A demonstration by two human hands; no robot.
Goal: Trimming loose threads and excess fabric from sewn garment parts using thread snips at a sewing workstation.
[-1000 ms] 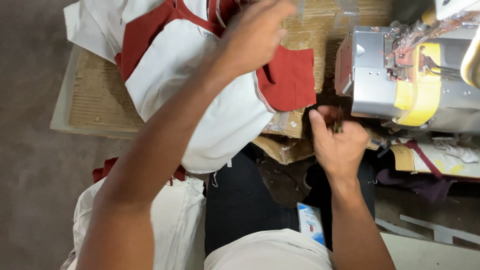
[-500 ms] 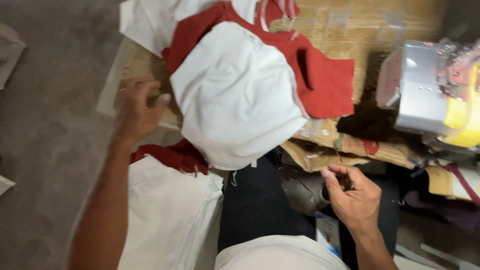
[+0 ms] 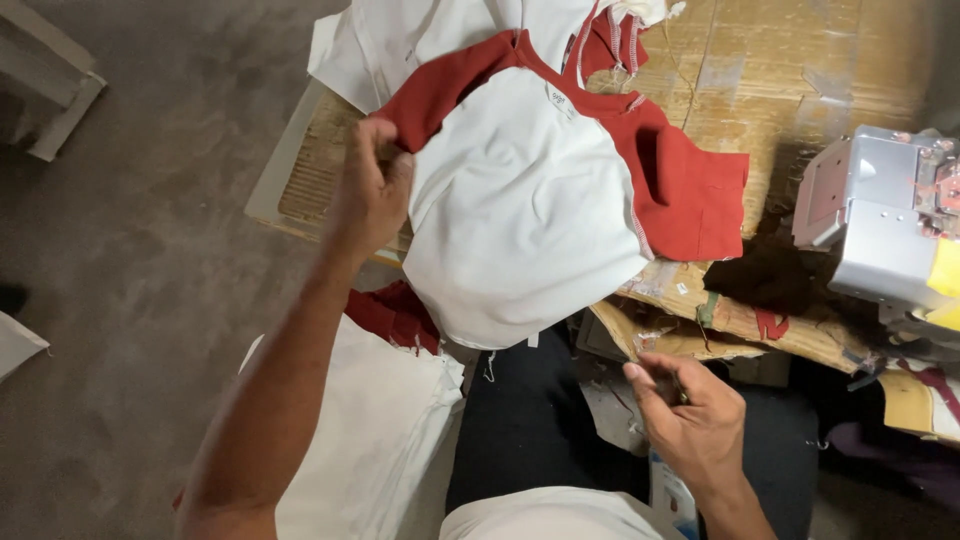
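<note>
Red-sleeved white shirt (image 3: 520, 210) lies on the desk (image 3: 800, 70), left hand (image 3: 368, 195) pinching its sleeve, right hand (image 3: 695, 415) half-curled around something unclear.

White shirt (image 3: 520, 210) with red sleeves (image 3: 690, 190); grey floor (image 3: 130, 260)

We're looking from a single head camera, pointing steeply down and close over the worktop (image 3: 800, 60). The shirt (image 3: 520, 210) fills the centre, the floor (image 3: 130, 300) runs along our left, and the sewing machine (image 3: 880, 230) cuts the right edge.
</note>
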